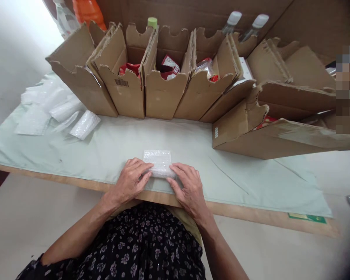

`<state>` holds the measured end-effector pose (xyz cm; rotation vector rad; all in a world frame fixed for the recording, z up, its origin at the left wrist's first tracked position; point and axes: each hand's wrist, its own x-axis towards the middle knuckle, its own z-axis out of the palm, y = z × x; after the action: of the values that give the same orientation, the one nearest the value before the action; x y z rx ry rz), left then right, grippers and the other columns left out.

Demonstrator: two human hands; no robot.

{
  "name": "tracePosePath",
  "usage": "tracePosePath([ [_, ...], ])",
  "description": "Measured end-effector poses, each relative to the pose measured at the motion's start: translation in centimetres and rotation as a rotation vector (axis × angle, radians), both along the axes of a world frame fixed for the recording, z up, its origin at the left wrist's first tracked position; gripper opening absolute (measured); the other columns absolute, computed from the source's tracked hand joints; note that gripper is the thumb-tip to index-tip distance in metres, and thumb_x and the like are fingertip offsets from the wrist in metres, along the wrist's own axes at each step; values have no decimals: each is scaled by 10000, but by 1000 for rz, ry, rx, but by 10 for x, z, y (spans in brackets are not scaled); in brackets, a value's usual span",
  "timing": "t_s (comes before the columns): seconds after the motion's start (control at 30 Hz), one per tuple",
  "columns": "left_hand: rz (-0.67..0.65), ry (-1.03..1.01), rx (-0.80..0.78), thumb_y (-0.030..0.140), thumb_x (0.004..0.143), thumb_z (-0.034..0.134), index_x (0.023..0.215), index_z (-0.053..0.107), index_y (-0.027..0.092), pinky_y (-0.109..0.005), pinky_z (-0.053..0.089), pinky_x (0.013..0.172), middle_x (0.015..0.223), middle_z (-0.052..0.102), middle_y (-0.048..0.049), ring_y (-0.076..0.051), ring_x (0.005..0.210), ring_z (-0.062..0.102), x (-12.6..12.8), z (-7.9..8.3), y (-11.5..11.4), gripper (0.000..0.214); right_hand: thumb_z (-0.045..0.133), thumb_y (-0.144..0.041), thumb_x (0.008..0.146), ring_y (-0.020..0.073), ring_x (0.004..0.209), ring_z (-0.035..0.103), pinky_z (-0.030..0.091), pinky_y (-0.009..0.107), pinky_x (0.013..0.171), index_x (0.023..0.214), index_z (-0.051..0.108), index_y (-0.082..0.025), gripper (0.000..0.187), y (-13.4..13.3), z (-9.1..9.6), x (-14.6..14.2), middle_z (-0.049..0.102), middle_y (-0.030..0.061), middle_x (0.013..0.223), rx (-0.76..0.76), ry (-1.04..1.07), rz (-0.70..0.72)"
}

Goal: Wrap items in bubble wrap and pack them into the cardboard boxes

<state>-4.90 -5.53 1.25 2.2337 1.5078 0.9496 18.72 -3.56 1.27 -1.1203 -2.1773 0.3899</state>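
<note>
Cloth (189, 140), pale green, covers the table, its wooden edge (251, 214) exposed along the near side. Far side: row of upright, open-topped cardboard boxes (160, 97); at right, one larger cardboard box (280, 142) set at an angle to the row. Far left on cloth: loose pile of bubble wrap (46, 103). Beyond the boxes: orange bottle (89, 13) at left, two white-capped bottles (233, 17) toward the right. Left hand (134, 175) and right hand (189, 184) at near centre, thumb and forefinger of each drawn in to a narrow gap, holding opposite ends of a bubble-wrap piece (157, 161). Piece lies on the cloth, near the table's front edge, between the hands. Thick near part, rolled or folded (cannot tell which), has its long axis left-right; the flatter part points to the far side. Red-and-white packet (170, 67) in third box from left: printed, lettering not legible. Green label (307, 217) at near right, on the wooden edge: writing too small to read. Barcode (121, 83) on front of second box from left: digits not readable.
</note>
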Motion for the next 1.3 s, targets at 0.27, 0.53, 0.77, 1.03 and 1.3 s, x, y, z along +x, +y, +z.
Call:
tracePosePath([
  [0.27, 224, 137, -10, 245, 1022, 517, 1136, 739, 163, -442, 530, 874, 1011, 710, -113, -265, 938, 621, 4, -5, 9, 263, 595, -166, 998, 284, 1180, 636, 507, 424, 933, 1267, 683, -214, 288, 21, -7, -17, 715, 117, 1326, 81, -273, 97],
  [0.53, 426, -505, -429, 433, 925, 668, 1103, 697, 159, -329, 572, 737, 947, 737, -80, -205, 844, 687, -2, 16, -22, 328, 530, -236, 1058, 244, 1013, 705, 495, 399, 870, 1214, 720, -209, 247, 22, 2, -19, 794, 76, 1149, -61, -73, 10],
  [0.77, 214, -1178, -735, 396, 794, 848, 1092, 727, 164, -344, 556, 966, 1062, 778, -74, -216, 1023, 709, 22, 18, -26, 396, 556, -262, 1033, 220, 974, 696, 500, 392, 893, 1123, 723, -239, 191, -7, 17, -20, 782, 51, 1058, -321, 158, 68],
  [1.03, 123, -1158, -768, 397, 835, 842, 970, 734, 179, -264, 541, 830, 912, 741, -17, -168, 883, 652, 43, 16, -21, 278, 762, -517, 863, 198, 902, 677, 546, 317, 787, 1191, 701, -225, 443, -19, 18, 5, 735, 58, 1030, -815, 596, -12],
  [1.3, -135, -439, -137, 277, 914, 708, 1469, 521, 250, -414, 528, 1057, 1410, 646, -116, -260, 1218, 639, 85, 75, 37, 586, 745, -406, 911, 152, 753, 659, 512, 251, 664, 943, 750, -231, 178, 1, 75, 103, 725, 8, 850, -429, 528, -247],
])
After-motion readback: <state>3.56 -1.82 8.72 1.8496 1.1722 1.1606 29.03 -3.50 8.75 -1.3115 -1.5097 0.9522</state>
